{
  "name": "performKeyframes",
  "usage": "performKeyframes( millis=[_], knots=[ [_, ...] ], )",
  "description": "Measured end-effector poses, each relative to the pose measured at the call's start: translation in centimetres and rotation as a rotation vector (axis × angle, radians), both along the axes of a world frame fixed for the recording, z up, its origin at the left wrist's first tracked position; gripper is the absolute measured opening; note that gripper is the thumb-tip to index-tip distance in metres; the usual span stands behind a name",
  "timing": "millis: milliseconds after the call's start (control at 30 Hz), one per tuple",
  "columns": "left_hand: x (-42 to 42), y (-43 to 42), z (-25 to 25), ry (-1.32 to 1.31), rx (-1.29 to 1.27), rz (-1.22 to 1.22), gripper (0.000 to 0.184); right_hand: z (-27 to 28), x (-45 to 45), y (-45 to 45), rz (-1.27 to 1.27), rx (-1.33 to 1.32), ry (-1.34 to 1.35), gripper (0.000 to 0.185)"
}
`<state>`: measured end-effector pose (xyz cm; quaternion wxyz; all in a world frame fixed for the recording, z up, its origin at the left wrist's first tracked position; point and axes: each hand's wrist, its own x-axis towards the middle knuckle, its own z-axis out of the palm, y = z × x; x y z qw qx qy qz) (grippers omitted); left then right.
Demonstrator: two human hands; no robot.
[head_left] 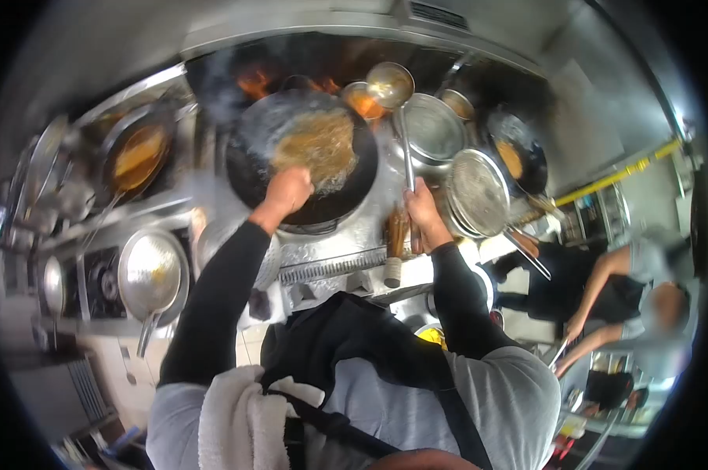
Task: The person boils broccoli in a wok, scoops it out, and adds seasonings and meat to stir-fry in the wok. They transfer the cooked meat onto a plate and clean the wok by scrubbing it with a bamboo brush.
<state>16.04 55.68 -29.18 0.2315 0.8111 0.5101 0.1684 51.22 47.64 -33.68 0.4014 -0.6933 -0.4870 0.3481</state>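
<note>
A big black wok (240, 168) stands on the stove in front of me, with steam and a blurred, bubbling brown mass of food (319, 149) in it. Over the wok's near side, my left hand (290, 190) is closed in a fist; whatever it grips is hidden. My right hand (422, 210) is wrapped around the long handle of a ladle (390, 84), whose bowl is raised to the right of the wok. Beside that hand lie a round mesh strainer (479, 192) and a metal pot (434, 128).
Flames (254, 84) rise behind the wok. A pan with brown liquid (140, 157) and a metal pan (152, 270) are on the left. A dark pan (518, 153) sits at the right. Another person (628, 274) works on the right, holding a utensil. Yellow food (432, 336) shows below my right arm.
</note>
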Motion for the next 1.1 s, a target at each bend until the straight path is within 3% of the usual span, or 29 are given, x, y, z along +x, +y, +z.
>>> performKeyframes(
  millis=[33,67,100,167,233,267,300,367,400,567,667,733,767,867,967,1033,1067,1100],
  knots=[
    [0.3,-1.8,-0.5,-0.007,-0.032,-0.03,0.02,0.1,1.6,-0.8,-0.007,0.222,-0.521,0.039],
    [0.8,-3.0,-1.1,-0.078,-0.143,-0.026,0.022,4.1,0.8,-1.0,-0.102,0.011,-0.506,0.064],
    [1.4,-3.7,-1.7,-0.145,-0.252,-0.015,0.026,5.3,1.2,-0.1,-0.141,-0.149,-0.619,0.075],
    [2.9,-4.6,-2.4,-0.099,-0.235,0.006,0.032,4.3,1.6,2.4,-0.231,-0.317,-0.696,0.068],
    [4.2,-4.6,-1.9,-0.065,-0.209,0.049,0.042,-1.4,4.5,6.3,-0.315,-0.25,-0.689,0.067],
    [4.6,-4.7,-1.5,-0.058,-0.244,0.042,0.05,0.8,3.7,6.3,-0.362,-0.192,-0.03,0.049],
    [4.9,-4.6,-1.0,-0.049,-0.279,0.035,0.06,0.2,5.0,6.7,-0.37,-0.184,-0.027,0.049],
    [5.6,-4.5,-0.4,-0.07,-0.264,0.014,0.062,-0.5,7.5,7.3,-0.269,-0.109,1.055,0.023],
    [5.8,-4.2,-0.1,-0.095,-0.254,0.003,0.065,1.4,6.9,5.2,-0.118,-0.114,1.18,0.014],
    [9.0,0.6,-3.5,-0.39,-0.392,0.037,0.067,11.2,3.2,-3.3,-0.005,-0.095,1.133,0.022],
    [11.5,3.5,-4.9,-0.559,-0.579,0.2,0.065,16.6,0.0,-6.7,0.029,-0.197,1.105,0.03],
    [12.8,4.4,-4.9,-0.723,-0.739,0.447,0.055,18.6,-2.3,-8.5,-0.02,-0.266,1.03,0.031],
    [12.7,4.9,-5.3,-0.723,-0.733,0.458,0.055,18.2,-3.3,-8.8,-0.009,-0.271,1.034,0.031],
    [12.9,5.5,-7.5,-0.843,-0.908,0.535,0.03,16.1,-6.2,-9.3,0.033,-0.393,1.239,0.029],
    [11.9,4.3,-10.9,-1.026,-1.033,0.58,0.025,11.7,-9.7,-8.4,0.123,-0.444,1.357,0.023],
    [10.1,1.4,-8.4,-1.128,-1.054,0.601,0.024,10.0,-12.9,-7.7,0.095,-0.43,1.41,0.018],
    [9.3,0.1,-7.2,-1.229,-1.066,0.591,0.025,8.9,-14.0,-7.5,0.109,-0.43,1.389,0.015],
    [8.5,-0.8,-7.1,-1.333,-1.074,0.582,0.027,10.5,-15.3,-8.5,0.122,-0.388,1.111,0.028]
  ],
)
